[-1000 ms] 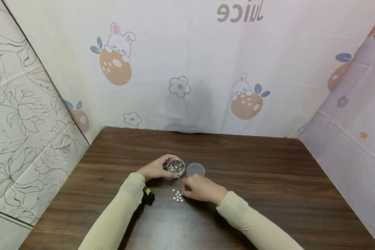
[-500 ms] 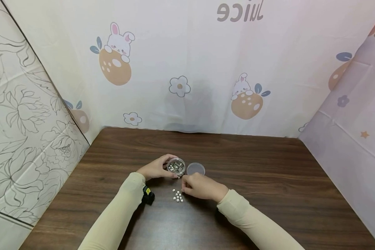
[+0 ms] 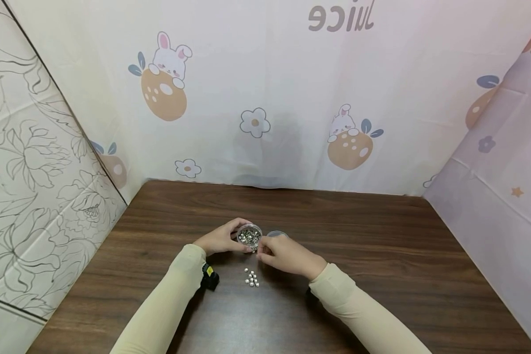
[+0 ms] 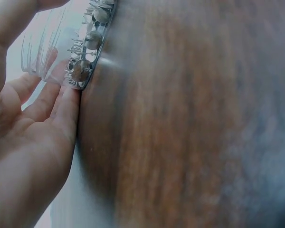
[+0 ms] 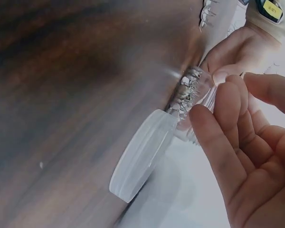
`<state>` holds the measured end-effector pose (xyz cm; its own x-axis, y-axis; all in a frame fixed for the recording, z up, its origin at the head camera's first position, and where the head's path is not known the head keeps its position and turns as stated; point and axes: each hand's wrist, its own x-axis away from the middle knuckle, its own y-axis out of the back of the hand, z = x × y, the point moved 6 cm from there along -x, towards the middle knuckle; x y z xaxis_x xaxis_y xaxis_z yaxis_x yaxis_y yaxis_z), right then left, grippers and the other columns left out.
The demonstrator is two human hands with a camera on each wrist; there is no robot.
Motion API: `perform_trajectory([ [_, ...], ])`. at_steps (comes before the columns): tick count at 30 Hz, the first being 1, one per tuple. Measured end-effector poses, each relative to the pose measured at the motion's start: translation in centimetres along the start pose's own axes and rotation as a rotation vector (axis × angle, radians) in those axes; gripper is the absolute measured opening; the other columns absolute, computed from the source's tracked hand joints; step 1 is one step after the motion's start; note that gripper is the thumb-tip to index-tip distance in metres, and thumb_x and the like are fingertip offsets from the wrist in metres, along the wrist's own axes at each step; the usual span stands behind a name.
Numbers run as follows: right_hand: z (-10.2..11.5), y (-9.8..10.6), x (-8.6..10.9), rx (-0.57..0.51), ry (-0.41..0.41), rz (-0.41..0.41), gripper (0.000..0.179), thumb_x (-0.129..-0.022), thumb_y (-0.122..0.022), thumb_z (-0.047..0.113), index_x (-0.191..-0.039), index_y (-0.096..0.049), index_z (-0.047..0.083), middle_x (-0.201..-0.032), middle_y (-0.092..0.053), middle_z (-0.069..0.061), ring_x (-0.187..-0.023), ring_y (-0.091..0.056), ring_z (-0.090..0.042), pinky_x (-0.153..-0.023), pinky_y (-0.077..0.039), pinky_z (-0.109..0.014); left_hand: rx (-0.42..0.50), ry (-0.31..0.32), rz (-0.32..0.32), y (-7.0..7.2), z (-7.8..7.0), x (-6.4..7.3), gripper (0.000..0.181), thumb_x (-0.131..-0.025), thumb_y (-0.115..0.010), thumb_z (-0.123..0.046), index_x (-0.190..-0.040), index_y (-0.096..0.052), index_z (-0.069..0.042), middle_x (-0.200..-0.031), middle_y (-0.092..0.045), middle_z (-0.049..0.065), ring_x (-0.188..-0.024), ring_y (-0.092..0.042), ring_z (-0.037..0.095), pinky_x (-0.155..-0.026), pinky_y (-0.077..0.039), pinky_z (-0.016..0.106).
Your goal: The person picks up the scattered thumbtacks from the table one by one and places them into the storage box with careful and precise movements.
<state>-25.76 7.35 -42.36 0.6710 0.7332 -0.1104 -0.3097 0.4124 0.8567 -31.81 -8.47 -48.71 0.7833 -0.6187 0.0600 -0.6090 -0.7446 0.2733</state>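
- Loose studs (image 3: 251, 278): worktop (image 3: 371, 236), nearside of right grip (image 3: 287, 253).
- Right grip's just moved up beside jar (image 3: 250, 236), so work's there; fingertips together, can't tell if holding.
- Left grip (image 3: 223, 238): clamped round jar.
- Lid (image 5: 145, 154): behind right grip.

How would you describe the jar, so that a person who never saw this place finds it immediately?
On the brown wood-grain table, find the left hand. It curls around the round jar, with the right hand close by. Clear-walled and holding silver thumbtacks, it differs from the cloudy, shallow lid beside it.
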Motion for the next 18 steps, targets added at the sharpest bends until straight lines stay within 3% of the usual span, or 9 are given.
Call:
perform_trajectory([
  [6,-0.3,0.4,-0.4,0.002,-0.043,-0.036,0.008,-0.097,-0.068,0.014,-0.09,-0.064,0.015,-0.075,-0.059,0.012,-0.064,-0.052,-0.002,-0.059,-0.048,-0.022,-0.014,0.018,-0.003,0.1,0.1,0.1,0.066,-0.085,-0.083,-0.016,-0.14,-0.047,-0.011,-0.134,-0.055,0.007,-0.119,-0.056,0.021,-0.104,-0.044,0.04],
  [13,-0.6,1.6,-1.0,0.021,-0.073,-0.212,0.005,-0.096,-0.068,0.009,-0.091,-0.066,0.011,-0.077,-0.06,0.008,-0.064,-0.053,-0.003,-0.058,-0.049,-0.022,-0.016,0.018,-0.012,0.1,-0.2,0.2,0.069,-0.085,-0.082,-0.014,-0.142,-0.045,-0.006,-0.135,-0.054,0.01,-0.121,-0.054,0.023,-0.107,-0.04,0.044],
  [18,-1.1,1.9,-1.6,0.022,-0.117,-0.224,0.006,-0.097,-0.066,0.011,-0.091,-0.066,0.011,-0.073,-0.058,0.009,-0.06,-0.051,-0.003,-0.057,-0.048,-0.023,-0.006,0.031,-0.011,0.1,-0.2,0.2,0.068,-0.086,-0.082,-0.014,-0.143,-0.045,-0.008,-0.136,-0.053,0.01,-0.121,-0.054,0.024,-0.109,-0.038,0.046],
])
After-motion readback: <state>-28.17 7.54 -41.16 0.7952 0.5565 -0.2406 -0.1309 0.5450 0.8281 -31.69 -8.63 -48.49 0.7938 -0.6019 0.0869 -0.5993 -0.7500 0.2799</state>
